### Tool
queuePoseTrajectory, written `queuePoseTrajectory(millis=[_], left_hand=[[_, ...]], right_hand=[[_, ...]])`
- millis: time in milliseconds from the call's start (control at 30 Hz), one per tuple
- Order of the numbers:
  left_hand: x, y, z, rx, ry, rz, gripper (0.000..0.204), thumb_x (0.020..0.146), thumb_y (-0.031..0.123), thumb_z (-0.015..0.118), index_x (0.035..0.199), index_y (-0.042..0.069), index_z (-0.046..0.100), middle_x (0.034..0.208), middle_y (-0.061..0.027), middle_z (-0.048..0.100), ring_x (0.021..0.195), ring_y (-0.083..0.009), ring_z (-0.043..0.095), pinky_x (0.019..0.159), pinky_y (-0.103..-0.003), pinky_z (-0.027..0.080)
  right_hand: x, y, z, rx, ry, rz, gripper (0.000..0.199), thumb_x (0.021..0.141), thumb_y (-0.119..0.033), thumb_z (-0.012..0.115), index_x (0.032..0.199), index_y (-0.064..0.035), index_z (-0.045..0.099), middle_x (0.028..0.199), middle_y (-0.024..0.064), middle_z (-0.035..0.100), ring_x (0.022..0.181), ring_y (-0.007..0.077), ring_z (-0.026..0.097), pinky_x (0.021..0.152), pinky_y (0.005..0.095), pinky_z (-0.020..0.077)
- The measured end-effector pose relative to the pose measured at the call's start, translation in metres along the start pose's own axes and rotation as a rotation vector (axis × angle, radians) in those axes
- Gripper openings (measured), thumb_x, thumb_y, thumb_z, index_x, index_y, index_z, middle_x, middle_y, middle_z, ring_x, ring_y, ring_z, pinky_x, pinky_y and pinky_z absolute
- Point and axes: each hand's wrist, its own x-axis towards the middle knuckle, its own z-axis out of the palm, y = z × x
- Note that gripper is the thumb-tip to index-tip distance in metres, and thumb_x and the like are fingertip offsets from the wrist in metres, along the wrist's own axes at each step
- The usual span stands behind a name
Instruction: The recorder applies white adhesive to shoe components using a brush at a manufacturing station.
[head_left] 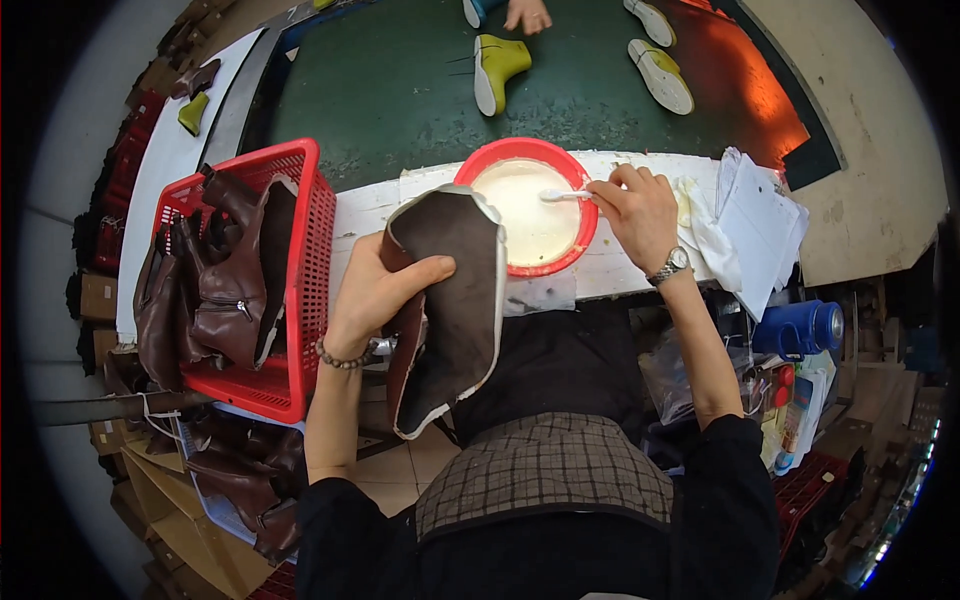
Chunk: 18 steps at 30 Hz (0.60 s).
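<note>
Gripping brown boot upper (462, 290) in left hand (372, 285). Pinching white brush (557, 195) in right hand (640, 213), above red basin (520, 149) left of that hand.

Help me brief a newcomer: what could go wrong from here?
The leather piece in the left hand overlaps the red bowl in this view, so its edge might dip into the white liquid. The white tool in the right hand could drip onto the table if carried away wet.
</note>
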Motion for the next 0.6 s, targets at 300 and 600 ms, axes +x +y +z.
queuePoseTrajectory(millis=[300,600], left_hand=[[0.015,0.007,0.005,-0.139,-0.177,-0.222,0.036,0.083,0.004,0.076,0.115,-0.008,0.068,0.100,-0.0097,0.074,0.086,-0.0137,0.069,0.079,-0.028,0.057],[0.005,0.023,0.004,-0.285,0.045,-0.074,0.038,0.084,0.004,0.076,0.120,-0.006,0.066,0.103,-0.0093,0.073,0.087,-0.0142,0.070,0.080,-0.027,0.057]], right_hand=[[0.041,-0.024,-0.047,0.721,0.117,-0.010,0.017,0.079,-0.017,0.083,0.096,-0.0144,0.081,0.083,-0.0007,0.065,0.079,0.0143,0.060,0.078,0.0315,0.0381],[0.047,-0.034,-0.034,0.648,0.114,-0.084,0.023,0.076,-0.010,0.085,0.098,-0.0131,0.081,0.088,-0.0004,0.065,0.090,0.0151,0.058,0.088,0.0318,0.0366]])
